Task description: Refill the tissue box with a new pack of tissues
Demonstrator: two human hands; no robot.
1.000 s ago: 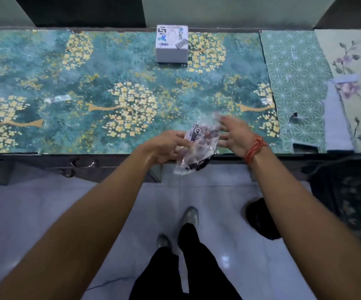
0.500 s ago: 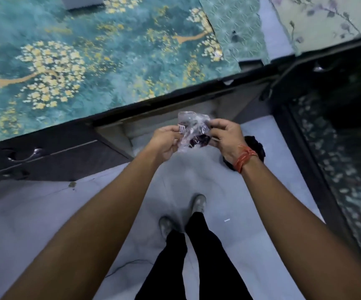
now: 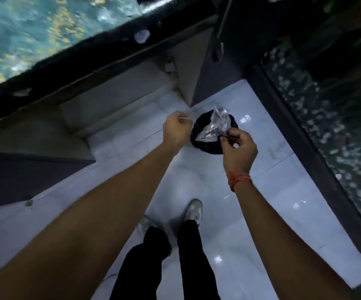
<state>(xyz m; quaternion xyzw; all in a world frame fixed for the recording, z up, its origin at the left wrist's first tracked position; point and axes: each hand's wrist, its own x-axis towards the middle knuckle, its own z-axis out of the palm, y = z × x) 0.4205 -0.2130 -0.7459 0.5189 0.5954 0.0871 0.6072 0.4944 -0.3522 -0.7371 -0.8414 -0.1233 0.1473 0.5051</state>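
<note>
A crumpled clear plastic wrapper (image 3: 215,126) hangs over a black bin (image 3: 209,146) on the floor. My right hand (image 3: 239,146) pinches the wrapper's lower edge, directly above the bin. My left hand (image 3: 176,131) is a closed fist just left of the bin, apart from the wrapper; nothing shows in it. The tissue box is out of view.
The teal flowered tabletop (image 3: 23,31) runs across the upper left, with its dark edge and a drawer front below. A dark patterned cabinet (image 3: 326,126) stands at the right. My shoes (image 3: 193,211) stand on the glossy white floor tiles.
My view swung down and right, away from the tabletop and tissue box. My left hand let go of the wrapper. My right hand carried it over the black bin.
</note>
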